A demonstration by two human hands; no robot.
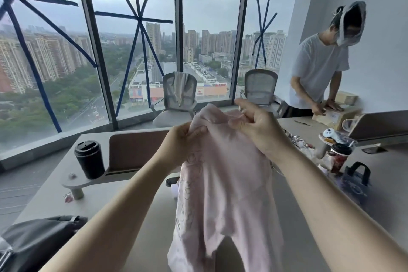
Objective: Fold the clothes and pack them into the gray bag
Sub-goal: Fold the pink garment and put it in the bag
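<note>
A pale pink garment (223, 196) with a faint printed pattern hangs in the air above the desk. My left hand (181, 141) pinches its upper left edge. My right hand (258, 126) grips the bunched top at the right. The cloth droops down toward the bottom of the view, its lower part split in two. The gray bag (37, 240) lies at the bottom left on the desk, partly cut off by the frame edge.
A black lidded cup (89, 159) stands on a small shelf at the left. Cups, a dark small tote (355, 181) and clutter crowd the right of the desk (136, 210). A person (318, 73) stands at the far right over boxes. Two office chairs face the windows.
</note>
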